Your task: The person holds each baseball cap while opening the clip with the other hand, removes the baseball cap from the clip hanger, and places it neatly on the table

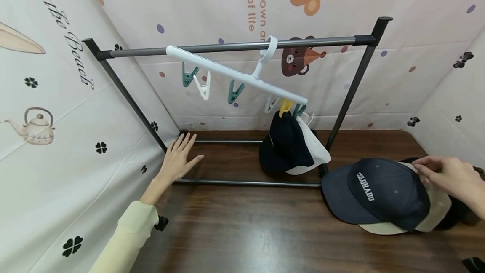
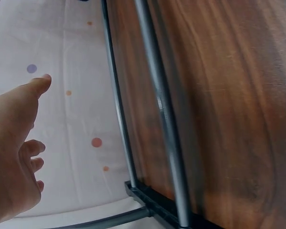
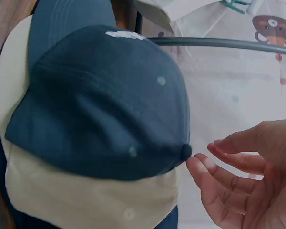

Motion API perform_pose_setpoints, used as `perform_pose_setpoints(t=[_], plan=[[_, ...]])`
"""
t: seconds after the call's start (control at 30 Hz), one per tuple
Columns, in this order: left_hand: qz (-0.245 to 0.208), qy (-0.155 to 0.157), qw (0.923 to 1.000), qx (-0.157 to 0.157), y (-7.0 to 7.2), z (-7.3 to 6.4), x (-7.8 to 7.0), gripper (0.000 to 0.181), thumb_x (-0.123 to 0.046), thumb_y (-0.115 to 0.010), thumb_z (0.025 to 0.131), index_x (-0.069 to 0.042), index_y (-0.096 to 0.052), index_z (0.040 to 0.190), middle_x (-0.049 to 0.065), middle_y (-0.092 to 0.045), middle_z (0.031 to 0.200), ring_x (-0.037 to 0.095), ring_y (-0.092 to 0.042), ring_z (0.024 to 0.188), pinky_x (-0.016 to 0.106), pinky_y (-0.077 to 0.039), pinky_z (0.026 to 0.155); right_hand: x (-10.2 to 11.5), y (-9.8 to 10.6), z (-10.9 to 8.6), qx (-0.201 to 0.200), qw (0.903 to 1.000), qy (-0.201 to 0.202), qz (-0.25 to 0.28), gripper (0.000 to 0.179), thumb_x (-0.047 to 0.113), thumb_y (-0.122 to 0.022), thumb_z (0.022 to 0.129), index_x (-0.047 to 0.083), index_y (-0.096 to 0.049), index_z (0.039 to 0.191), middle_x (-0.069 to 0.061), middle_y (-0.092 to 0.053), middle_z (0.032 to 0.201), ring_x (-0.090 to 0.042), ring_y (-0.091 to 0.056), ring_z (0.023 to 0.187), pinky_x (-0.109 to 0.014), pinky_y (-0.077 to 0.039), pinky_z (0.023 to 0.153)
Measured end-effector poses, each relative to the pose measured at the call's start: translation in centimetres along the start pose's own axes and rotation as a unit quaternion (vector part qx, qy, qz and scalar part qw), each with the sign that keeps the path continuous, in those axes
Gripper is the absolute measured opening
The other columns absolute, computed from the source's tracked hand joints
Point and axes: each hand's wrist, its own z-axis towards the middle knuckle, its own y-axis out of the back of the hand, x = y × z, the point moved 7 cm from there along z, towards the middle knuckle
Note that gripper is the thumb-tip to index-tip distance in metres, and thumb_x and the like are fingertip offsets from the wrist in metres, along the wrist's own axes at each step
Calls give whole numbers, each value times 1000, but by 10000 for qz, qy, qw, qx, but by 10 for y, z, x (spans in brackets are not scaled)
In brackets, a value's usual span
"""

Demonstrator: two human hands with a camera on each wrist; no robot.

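Note:
My left hand (image 1: 177, 161) is spread beside the left post of a dark metal rack (image 1: 130, 100), holding nothing. In the left wrist view its thumb points away from the rack's lower bars (image 2: 162, 112). At the right, my right hand (image 1: 452, 176) hovers by a stack of caps, fingers loosely bent. The top one is a navy baseball cap (image 1: 382, 193) lettered COLORADO, over a beige cap (image 1: 439, 205). In the right wrist view the fingertips (image 3: 200, 164) are at the navy cap's crown button (image 3: 186, 151); thumb and forefinger are apart from it.
A white clip hanger (image 1: 227, 73) hangs tilted from the rack's top bar, right end lower. Its yellow clip (image 1: 286, 107) and a green clip (image 1: 299, 110) hold a black cap (image 1: 286, 136) and a white cap (image 1: 314, 144). Printed cloth surrounds the wooden surface (image 1: 242, 222).

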Motion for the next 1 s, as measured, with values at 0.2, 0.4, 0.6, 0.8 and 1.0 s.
perform_pose_setpoints(t=[0.2,0.4,0.6,0.8,1.0], plan=[[26,-84,9999,50,9,15,-12,85,-52,-59,100,-15,-20,165,17,-20,170,37,-12,160,58,-5,129,27,4,4,-244,9990,349,143,39,22,-60,104,-15,-65,113,-29,-70,80,-27,-62,60,-30,-37,50],[72,-486,9987,-168,23,33,-36,86,-52,-61,99,-14,-22,165,20,-25,168,40,-19,158,59,-8,128,55,4,11,-391,9954,834,253,35,19,-64,101,-11,-65,119,-38,-68,96,-30,-59,61,-30,-35,49],[43,-725,9972,-151,32,51,-65,85,-53,-59,100,-16,-19,165,14,-18,171,34,-13,160,56,-7,130,79,3,16,-274,9925,1104,445,38,21,-62,102,-7,-64,128,-33,-66,89,-22,-49,53,-29,-32,49],[-70,-990,9950,90,33,68,-102,81,-54,-55,102,-14,-22,165,12,-18,172,33,-14,160,56,-9,130,111,2,21,-218,9873,1441,634,40,24,-58,105,-4,-62,134,-4,-48,66,-8,-29,44,-26,-29,44],[-196,-1365,9904,75,40,84,-140,76,-52,-54,103,-12,-29,163,14,-28,169,32,-20,159,56,-12,129,151,1,31,61,9813,1708,881,37,23,-56,106,-2,-65,133,-27,-69,91,-11,-35,46,-28,-35,50]])
